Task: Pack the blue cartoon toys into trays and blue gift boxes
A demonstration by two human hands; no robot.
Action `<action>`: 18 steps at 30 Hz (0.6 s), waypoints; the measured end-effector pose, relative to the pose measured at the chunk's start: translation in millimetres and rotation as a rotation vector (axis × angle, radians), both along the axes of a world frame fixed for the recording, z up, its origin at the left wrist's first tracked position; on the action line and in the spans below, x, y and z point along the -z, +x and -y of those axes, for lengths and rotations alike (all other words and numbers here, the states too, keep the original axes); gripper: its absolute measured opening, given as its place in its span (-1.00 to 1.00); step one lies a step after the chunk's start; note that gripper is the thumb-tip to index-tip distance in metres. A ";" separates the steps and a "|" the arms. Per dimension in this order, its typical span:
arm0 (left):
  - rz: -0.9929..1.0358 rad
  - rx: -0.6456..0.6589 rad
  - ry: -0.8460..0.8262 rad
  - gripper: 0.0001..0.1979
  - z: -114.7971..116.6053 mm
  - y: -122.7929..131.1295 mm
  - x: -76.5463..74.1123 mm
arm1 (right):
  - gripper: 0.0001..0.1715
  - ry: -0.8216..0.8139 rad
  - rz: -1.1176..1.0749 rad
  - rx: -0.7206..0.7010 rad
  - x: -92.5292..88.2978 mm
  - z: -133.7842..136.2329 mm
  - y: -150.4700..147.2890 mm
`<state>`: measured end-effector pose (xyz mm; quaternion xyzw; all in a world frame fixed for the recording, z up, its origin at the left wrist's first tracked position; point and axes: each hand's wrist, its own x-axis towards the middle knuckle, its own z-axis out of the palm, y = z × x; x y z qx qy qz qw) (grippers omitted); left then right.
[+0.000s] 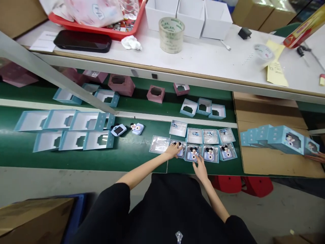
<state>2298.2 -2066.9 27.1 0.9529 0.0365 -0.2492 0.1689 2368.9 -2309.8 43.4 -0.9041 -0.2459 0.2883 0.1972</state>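
The left hand (173, 150) is laid on a clear plastic tray (183, 153) in the front line of the tray rows (210, 136), with its fingers curled over a toy camera (179, 149). Its grip is neither plainly clenched nor plainly released, so whether the camera is held cannot be told. The right hand (199, 168) is placed just below the next tray (189, 158), and its fingertips (197, 159) touch that tray's near edge, beneath a second toy camera (193, 153); no clenching is shown, but a hold cannot be ruled out. The front line is laid across the green table (132, 159), its long axis running side to side, square to the person's body. The first camera lies under the left hand, while the second lies directly ahead of the right hand and is nearer to it. Open blue box bases (73, 130) and two loose toy cameras (128, 129) are set to the left of the tray rows. Filled blue boxes (285, 139) are stacked to their right, where a co-worker's hand (317, 157) is seen at the edge of the view.
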 end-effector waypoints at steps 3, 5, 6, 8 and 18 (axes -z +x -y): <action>0.006 0.016 -0.010 -0.16 -1.5 -10.1 4.1 | -0.40 -0.018 -0.006 0.018 -1.8 9.3 -3.8; 0.056 0.011 -0.006 -0.18 0.4 -20.0 3.5 | -0.41 -0.035 0.031 -0.015 -3.5 8.7 -3.1; 0.093 -0.003 0.003 -0.19 1.2 -24.9 3.3 | -0.42 -0.037 0.062 -0.056 -4.3 4.7 -1.3; 0.155 -0.055 0.033 -0.22 0.6 -33.3 4.4 | -0.43 -0.040 0.131 -0.181 -5.0 -10.9 5.0; 0.102 -0.252 0.079 -0.32 -3.4 -52.1 25.1 | -0.30 -0.201 0.165 -0.674 21.0 -93.0 31.2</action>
